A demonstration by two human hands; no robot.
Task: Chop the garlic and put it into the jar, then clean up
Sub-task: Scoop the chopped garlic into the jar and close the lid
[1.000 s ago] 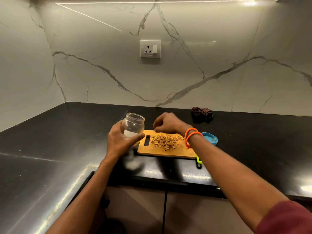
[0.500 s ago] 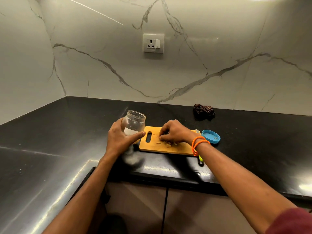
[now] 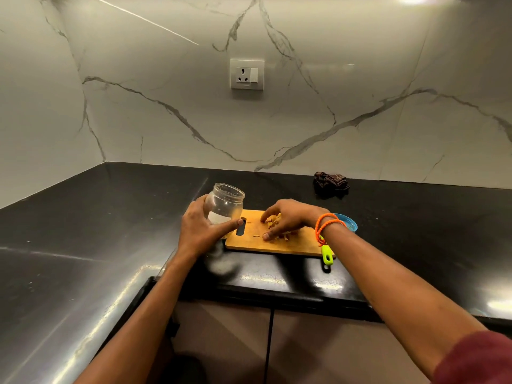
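Mid transfer step: chopping looks done, garlic pieces (image 3: 273,220) gathered in a pile on the wooden cutting board (image 3: 288,243), partly hidden under the right hand (image 3: 288,218). Right-hand fingers curled down round the pile, thumb tip on the board at its near side; looks like scooping or pinching up a load, though how much is really gripped can't be told. Left hand (image 3: 201,231) wrapped round the glass jar (image 3: 225,205), thumb across the front near the white label, jar tilted with its open mouth leaning toward the board, just beside the board's left end by the handle slot. Jar looks empty or nearly so. Next move probably: lift the pinch, carry it over the jar mouth, let go; needs the mouth kept under the hand since the opening is narrow and loose bits spill easily onto the black countertop (image 3: 110,217). A few stray bits near the slot left to collect. Around: blue lid (image 3: 349,221) behind the right wrist, green-handled tool (image 3: 327,254) at the board's near right edge, dark cloth (image 3: 331,181) by the wall, well apart, likely for the clean-up. Nothing between hand and jar
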